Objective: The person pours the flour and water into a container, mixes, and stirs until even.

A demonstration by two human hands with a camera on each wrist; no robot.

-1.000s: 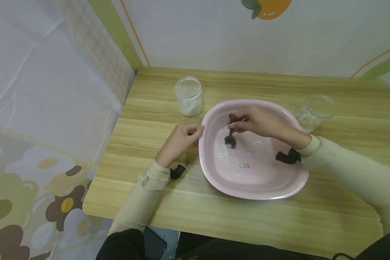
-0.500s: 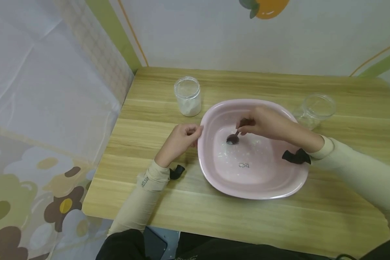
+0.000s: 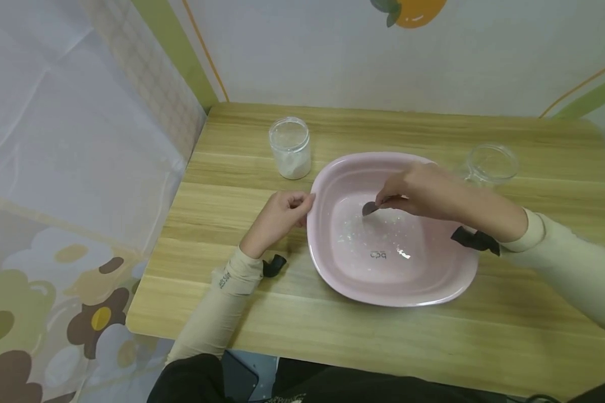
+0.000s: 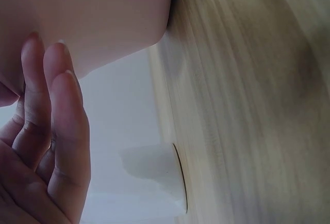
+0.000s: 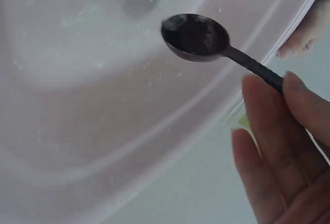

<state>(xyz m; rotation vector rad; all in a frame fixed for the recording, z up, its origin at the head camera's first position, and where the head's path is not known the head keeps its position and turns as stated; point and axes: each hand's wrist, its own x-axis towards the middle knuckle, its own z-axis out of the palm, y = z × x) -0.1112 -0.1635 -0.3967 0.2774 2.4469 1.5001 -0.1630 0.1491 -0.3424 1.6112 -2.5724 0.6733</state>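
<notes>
A pink basin [image 3: 373, 274] stands on the wooden table, with glossy whitish specks scattered over its bottom. At its left rim my left hand [image 3: 279, 215] pinches the edge, thumb on top; in the left wrist view its fingers [image 4: 69, 126] lie against the outer wall. Over the basin, my right hand [image 3: 423, 190] pinches the handle of a small dark brown spoon [image 5: 193, 36] between thumb and fingers. Whitish residue clings inside the spoon's bowl. In the head view the bowl is tipped on its side above the basin floor.
A clear jar [image 3: 291, 151] with white powder stands behind the basin's left end. Another clear jar [image 3: 491, 162] is at the back right, partly hidden by the right arm. The wooden table [image 3: 232, 162] meets a printed wall cloth [image 3: 433, 67] behind.
My right hand has moved right over the basin with the spoon, whose bowl has turned from facing up to edge-on. The left hand keeps its place on the rim.
</notes>
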